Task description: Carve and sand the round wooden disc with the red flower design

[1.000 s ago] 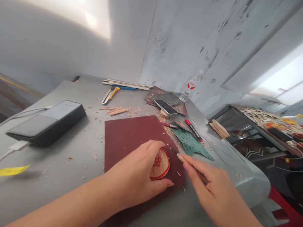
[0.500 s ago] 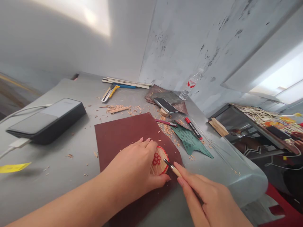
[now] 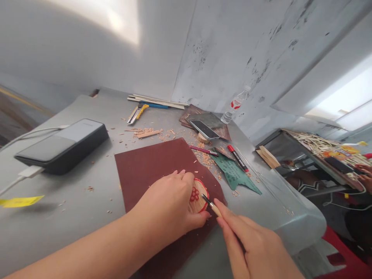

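Observation:
My left hand (image 3: 167,211) is closed round a small round wooden disc (image 3: 198,195) with a red rim and a red flower mark, pressing it onto a dark red sheet (image 3: 148,166) on the grey table (image 3: 87,201). My right hand (image 3: 255,248) grips a carving tool (image 3: 211,205) with a pale wooden handle and dark metal tip. The tip touches the disc's right side near the flower mark.
A black power bank (image 3: 62,145) with a white cable lies at left, a yellow slip (image 3: 20,201) near the left edge. Behind: utility knife (image 3: 136,113), wood shavings (image 3: 147,133), phone (image 3: 205,130), red marker (image 3: 238,158), green card (image 3: 232,174), water bottle (image 3: 234,105). A cluttered shelf (image 3: 319,149) stands right.
My right hand moved left and brought the tool's tip from beside the disc onto its face. The dark red sheet and disc shifted slightly left under my left hand.

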{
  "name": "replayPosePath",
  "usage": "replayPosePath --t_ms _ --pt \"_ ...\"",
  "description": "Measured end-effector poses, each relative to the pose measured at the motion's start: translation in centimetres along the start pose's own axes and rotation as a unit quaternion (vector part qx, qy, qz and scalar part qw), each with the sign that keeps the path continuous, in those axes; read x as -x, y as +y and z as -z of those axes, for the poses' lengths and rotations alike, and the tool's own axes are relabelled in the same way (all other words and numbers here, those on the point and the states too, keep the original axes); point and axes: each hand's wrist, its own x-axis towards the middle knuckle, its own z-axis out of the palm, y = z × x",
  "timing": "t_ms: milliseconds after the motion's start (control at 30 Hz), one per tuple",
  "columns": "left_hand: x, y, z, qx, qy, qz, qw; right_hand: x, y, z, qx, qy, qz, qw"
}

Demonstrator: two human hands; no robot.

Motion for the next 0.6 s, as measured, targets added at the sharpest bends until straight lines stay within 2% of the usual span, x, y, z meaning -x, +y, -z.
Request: replayPosePath --t_ms 600 --pt "-0.2 0.9 0.6 -0.022 -0.029 0.006 0.999 1.4 -0.8 -2.8 0.068 0.013 -0.027 0.997"
